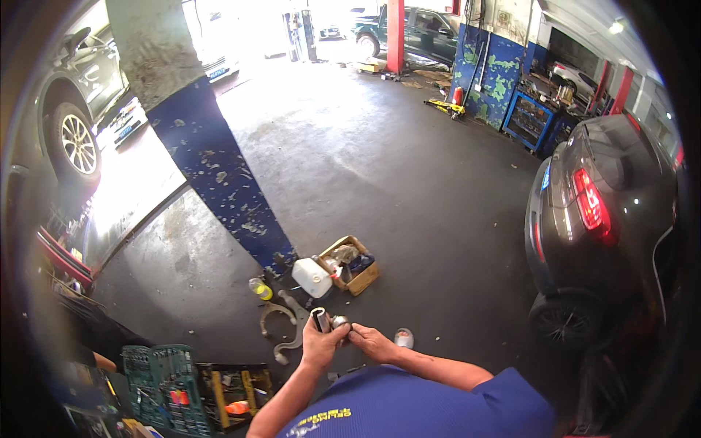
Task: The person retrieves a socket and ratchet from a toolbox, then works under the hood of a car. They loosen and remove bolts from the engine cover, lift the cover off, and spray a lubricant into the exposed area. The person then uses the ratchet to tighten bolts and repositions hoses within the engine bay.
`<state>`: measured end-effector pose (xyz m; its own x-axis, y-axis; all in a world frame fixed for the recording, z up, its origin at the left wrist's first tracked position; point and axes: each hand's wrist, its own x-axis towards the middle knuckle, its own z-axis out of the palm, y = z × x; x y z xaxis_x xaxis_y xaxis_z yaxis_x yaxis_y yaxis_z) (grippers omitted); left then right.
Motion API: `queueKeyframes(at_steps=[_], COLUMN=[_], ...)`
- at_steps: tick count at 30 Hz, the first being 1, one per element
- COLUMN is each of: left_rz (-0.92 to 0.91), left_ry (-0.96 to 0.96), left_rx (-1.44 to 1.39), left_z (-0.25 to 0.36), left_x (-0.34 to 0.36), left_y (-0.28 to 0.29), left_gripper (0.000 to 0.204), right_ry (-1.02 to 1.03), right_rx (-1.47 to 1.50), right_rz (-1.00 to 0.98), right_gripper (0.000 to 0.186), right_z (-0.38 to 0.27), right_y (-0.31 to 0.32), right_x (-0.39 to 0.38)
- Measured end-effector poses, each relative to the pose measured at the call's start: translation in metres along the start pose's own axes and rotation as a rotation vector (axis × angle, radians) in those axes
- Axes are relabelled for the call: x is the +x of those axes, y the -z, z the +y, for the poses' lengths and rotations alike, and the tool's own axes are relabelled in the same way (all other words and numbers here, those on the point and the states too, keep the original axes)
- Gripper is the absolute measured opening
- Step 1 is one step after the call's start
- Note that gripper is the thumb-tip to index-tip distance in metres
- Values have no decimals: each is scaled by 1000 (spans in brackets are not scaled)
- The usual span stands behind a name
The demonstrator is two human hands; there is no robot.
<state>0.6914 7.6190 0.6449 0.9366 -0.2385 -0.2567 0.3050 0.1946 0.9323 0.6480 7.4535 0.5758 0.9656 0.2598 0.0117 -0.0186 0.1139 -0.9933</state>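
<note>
On the far left, a pale car shows a multi-spoked wheel. Below it, an open green tool case stands beside a black-and-yellow tray. A chipped blue pillar slants down toward a bottle of yellow liquid, a curved metal arm and a white jug on the floor. In front of the person's blue shirt, the left hand wraps its fingers round a silvery metal part, held up off the floor. The right hand brings its fingertips to the part's rounded side; at this size I cannot tell whether they pinch it. Beyond, a cardboard box holds assorted items. On the right sits a dark car.
</note>
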Motion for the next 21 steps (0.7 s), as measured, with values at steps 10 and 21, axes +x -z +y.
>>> queueKeyframes(at_steps=[10,21], left_rz=[-218,-544], left_ry=[530,755], left_rx=[-471,-390], left_z=[-23,-29], left_x=[195,456], left_y=[-223,-391], left_gripper=[24,43], right_ry=[-122,42], right_rx=[-347,-957], right_rz=[332,457], right_gripper=[53,44], right_z=[-86,-102], right_y=[286,511], right_x=[1,105])
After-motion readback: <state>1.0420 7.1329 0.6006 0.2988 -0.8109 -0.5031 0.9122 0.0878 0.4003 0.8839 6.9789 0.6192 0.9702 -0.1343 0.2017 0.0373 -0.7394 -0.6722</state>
